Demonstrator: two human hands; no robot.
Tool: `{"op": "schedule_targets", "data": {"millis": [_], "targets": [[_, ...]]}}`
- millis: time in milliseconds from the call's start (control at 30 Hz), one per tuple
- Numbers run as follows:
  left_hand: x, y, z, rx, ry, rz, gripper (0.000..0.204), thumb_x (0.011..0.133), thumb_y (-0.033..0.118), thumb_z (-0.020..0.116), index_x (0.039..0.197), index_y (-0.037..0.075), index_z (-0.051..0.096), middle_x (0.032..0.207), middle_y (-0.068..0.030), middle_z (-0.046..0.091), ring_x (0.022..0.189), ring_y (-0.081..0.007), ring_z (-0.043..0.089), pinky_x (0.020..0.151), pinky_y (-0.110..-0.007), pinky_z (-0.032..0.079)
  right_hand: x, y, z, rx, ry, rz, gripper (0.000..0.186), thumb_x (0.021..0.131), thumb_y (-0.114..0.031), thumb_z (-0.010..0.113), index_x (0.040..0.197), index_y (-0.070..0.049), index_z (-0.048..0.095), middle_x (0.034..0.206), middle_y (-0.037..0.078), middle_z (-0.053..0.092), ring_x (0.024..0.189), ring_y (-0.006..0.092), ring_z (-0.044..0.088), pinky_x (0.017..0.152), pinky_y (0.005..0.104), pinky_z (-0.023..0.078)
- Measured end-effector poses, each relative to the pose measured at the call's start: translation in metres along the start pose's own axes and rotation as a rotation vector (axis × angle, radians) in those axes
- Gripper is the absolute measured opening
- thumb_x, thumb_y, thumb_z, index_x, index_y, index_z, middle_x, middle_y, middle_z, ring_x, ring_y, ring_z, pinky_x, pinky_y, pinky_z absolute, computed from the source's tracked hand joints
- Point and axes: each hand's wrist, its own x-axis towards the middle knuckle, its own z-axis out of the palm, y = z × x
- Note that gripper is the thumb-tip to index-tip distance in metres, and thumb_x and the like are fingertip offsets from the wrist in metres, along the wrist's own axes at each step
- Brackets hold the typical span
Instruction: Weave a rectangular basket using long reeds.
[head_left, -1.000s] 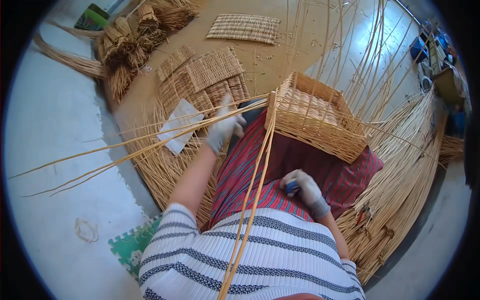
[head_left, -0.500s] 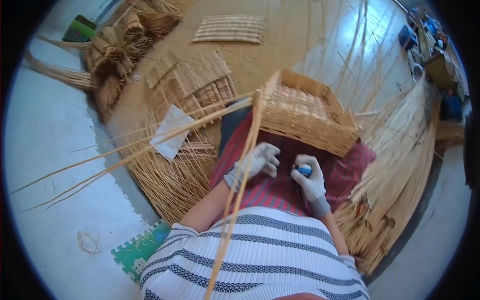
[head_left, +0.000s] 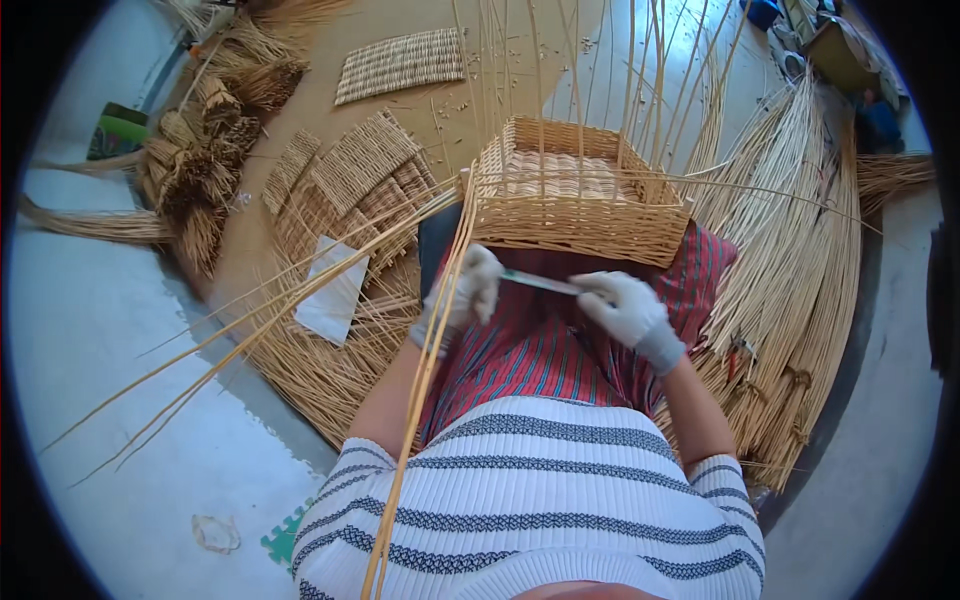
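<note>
A rectangular woven basket (head_left: 590, 228) rests across my knees, with long upright canes standing from its sides. Just on my side of it, a tape measure's pale strip (head_left: 541, 283) is stretched between my two gloved hands. My left hand (head_left: 470, 287) pinches the strip's left end. Closed round the other end is my right hand (head_left: 626, 308), whose fingers hide the case. Long loose canes (head_left: 418, 385) run from the basket's left corner over my left arm and down my striped top. More canes (head_left: 290, 300) stick out to the left from the same corner.
Woven panels (head_left: 360, 165) lie on the floor at the left, and another panel (head_left: 402, 66) lies farther off. A white sheet (head_left: 332, 290) rests on loose canes. Cane bundles (head_left: 215, 130) are heaped far left; a big sheaf (head_left: 790, 250) spreads at the right.
My hands have moved apart, and the tape strip now spans between them. The blue case seen in my right hand is now hidden. The whole view has shifted, with the basket appearing farther left.
</note>
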Motion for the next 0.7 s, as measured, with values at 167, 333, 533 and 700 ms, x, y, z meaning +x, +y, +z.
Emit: {"op": "schedule_targets", "data": {"millis": [167,333,533,700], "targets": [[0.029,0.05,-0.064,0.173,0.219,0.116,0.019,0.101,0.018,0.063,0.115,0.006,0.064,0.082,0.0005,0.065,0.056,-0.0079,0.059,0.051,-0.023,0.053,0.013,0.002,-0.065,-0.07,0.454,0.059,0.011,0.089,-0.017,0.069,0.089,-0.007,0.074,0.078,0.014,0.066,0.076,0.0289,0.066,0.071,0.0391,0.051],[0.083,0.095,-0.065,0.138,0.097,0.309,0.027,0.099,0.019,0.067,0.119,0.0,0.066,0.098,-0.0062,0.074,0.08,-0.0091,0.069,0.062,-0.021,0.055,0.052,-0.041,-0.096,-0.463,0.754,-0.288,0.012,0.085,-0.023,0.075,0.081,-0.011,0.074,0.077,0.01,0.066,0.072,0.0284,0.065,0.068,0.0387,0.051],[0.106,0.104,-0.058,0.159,0.093,0.185,0.017,0.096,0.005,0.066,0.11,-0.002,0.071,0.101,-0.0076,0.075,0.088,-0.0135,0.069,0.081,-0.027,0.059,0.108,-0.047,-0.1,-0.653,0.408,-0.101,0.024,0.089,-0.034,0.066,0.086,-0.011,0.075,0.083,0.008,0.069,0.083,0.0276,0.067,0.08,0.0414,0.052],[0.109,0.103,-0.057,0.18,0.103,0.233,0.014,0.094,0.004,0.069,0.107,-0.002,0.072,0.099,-0.008,0.075,0.086,-0.0133,0.069,0.079,-0.027,0.059,0.122,-0.029,-0.1,-0.669,0.352,-0.087,0.026,0.09,-0.036,0.065,0.091,-0.012,0.076,0.088,0.009,0.07,0.088,0.029,0.068,0.082,0.0415,0.052]]}}
